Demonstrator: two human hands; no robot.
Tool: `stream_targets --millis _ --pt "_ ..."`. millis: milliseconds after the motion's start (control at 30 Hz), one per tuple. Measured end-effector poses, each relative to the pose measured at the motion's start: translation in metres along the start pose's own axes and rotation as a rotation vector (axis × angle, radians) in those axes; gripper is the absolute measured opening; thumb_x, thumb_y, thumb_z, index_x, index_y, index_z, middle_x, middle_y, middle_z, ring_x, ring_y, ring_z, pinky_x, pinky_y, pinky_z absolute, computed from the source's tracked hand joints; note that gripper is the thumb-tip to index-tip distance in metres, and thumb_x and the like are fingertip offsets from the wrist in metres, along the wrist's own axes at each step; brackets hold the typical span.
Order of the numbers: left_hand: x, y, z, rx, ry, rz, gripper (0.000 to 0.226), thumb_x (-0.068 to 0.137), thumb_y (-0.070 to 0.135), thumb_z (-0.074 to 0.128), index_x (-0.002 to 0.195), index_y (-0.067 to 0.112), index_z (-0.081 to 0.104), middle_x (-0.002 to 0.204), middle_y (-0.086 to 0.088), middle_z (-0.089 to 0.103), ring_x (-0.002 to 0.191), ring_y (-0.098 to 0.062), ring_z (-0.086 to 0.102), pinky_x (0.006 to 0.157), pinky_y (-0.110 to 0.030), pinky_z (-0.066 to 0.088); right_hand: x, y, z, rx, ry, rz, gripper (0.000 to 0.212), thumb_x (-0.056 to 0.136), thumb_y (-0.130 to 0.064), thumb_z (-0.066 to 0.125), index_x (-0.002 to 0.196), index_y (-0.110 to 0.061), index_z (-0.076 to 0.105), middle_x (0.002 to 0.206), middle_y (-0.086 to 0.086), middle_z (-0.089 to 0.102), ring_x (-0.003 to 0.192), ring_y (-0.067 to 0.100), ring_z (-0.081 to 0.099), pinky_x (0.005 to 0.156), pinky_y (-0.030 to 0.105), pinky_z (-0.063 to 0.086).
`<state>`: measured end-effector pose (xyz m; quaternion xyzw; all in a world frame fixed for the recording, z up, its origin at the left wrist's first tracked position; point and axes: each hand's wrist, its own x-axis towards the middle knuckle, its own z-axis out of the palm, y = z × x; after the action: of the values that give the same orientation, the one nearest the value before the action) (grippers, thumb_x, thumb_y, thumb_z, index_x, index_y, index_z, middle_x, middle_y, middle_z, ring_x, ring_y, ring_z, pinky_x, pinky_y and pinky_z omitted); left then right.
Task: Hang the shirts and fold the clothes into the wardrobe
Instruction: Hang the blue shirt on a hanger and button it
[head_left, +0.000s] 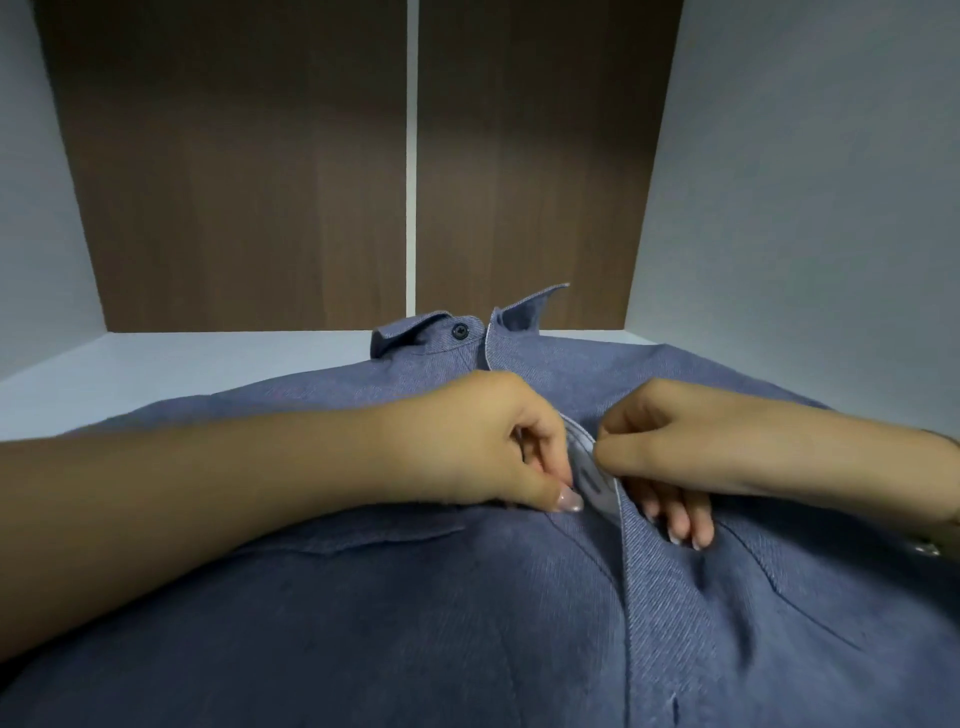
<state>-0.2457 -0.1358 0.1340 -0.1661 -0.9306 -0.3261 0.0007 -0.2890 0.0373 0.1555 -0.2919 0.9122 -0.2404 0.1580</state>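
Note:
A blue button-up shirt (395, 613) lies front side up on the white wardrobe shelf (171, 364), its collar (441, 332) pointing to the back. My left hand (483, 447) pinches the left edge of the button placket near the chest. Across from it, my right hand (670, 452) pinches the right placket edge, thumb and forefinger on the cloth, the other fingers resting on the shirt. The pale inner strip of the placket with a buttonhole shows between both hands. A dark button sits at the collar.
The compartment has a brown wood-grain back panel (249, 171) with a white vertical strip (412, 156) in the middle, and grey-white side walls (810, 171) left and right. Bare shelf shows at the back left. A bracelet (930, 545) is on my right wrist.

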Motion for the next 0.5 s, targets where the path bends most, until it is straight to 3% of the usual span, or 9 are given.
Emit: stream_targets --millis 200,333,433,500 --pt "0.0023 -0.0078 -0.0001 -0.054 0.016 -0.127 0.011 0.079 0.025 0.079 0.077 0.017 0.071 0.064 0.001 0.07 0.053 -0.002 0.061 0.054 -0.014 0.047 -0.0054 -0.0059 0.002 -0.081 -0.056 -0.048 0.026 0.071 -0.038 0.05 0.071 -0.013 0.058 0.05 0.001 0.054 0.037 0.015 0.053 0.037 0.02 0.042" --pt "0.0037 -0.0078 -0.0042 -0.243 -0.039 -0.248 0.014 0.081 0.01 0.071 0.07 0.018 0.07 0.062 -0.004 0.068 0.052 -0.007 0.062 0.051 -0.014 0.047 -0.0055 -0.0055 0.0058 -0.117 -0.054 -0.093 0.041 0.07 -0.053 0.06 0.079 -0.013 0.06 0.058 0.002 0.055 0.043 0.015 0.055 0.041 0.023 0.046" --pt "-0.0001 -0.0075 -0.0065 -0.58 -0.048 -0.329 0.007 0.067 0.011 0.077 0.066 0.006 0.071 0.067 -0.011 0.07 0.057 -0.013 0.069 0.051 -0.014 0.051 -0.0045 -0.0018 0.0065 -0.026 -0.058 -0.127 0.033 0.069 -0.036 0.056 0.081 -0.006 0.059 0.06 0.003 0.056 0.041 0.016 0.052 0.037 0.023 0.044" --pt "-0.0021 -0.0075 -0.0065 -0.69 -0.041 -0.368 0.008 0.059 0.012 0.076 0.063 0.006 0.074 0.069 -0.014 0.072 0.061 -0.014 0.071 0.052 -0.014 0.052 -0.0062 0.0038 0.0055 0.113 -0.063 -0.147 0.016 0.082 -0.019 0.058 0.073 -0.005 0.059 0.053 -0.001 0.058 0.035 0.013 0.049 0.034 0.02 0.04"
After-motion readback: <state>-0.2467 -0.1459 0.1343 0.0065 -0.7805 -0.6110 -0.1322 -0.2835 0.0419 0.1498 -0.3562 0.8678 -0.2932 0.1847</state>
